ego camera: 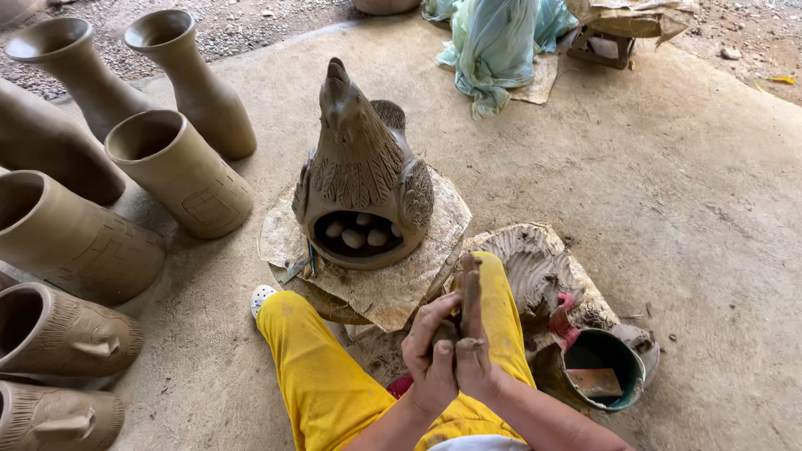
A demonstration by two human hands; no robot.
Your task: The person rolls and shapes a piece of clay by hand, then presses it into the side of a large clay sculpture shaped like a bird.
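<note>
- Wet grey clay piece (pixel 458 332) sits pressed between left hand (pixel 430 357) and right hand (pixel 478 351), palms closed flat on it, above the yellow-trousered lap.
- Feather-scored clay hen (pixel 361 159) holds egg-shaped lumps (pixel 355 237).
- Green bucket (pixel 632 367) sits just right.

vases (pixel 180 171) left of hen figure (pixel 363 171), bucket (pixel 610 367) right

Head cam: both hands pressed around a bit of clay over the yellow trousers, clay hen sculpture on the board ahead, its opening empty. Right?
Not quite. The head view shows the opening of the clay hen sculpture is not empty: several small egg-shaped clay pieces lie inside. The rest holds: left hand and right hand press together around a bit of clay over the yellow trousers, with the hen on its board ahead.
</note>
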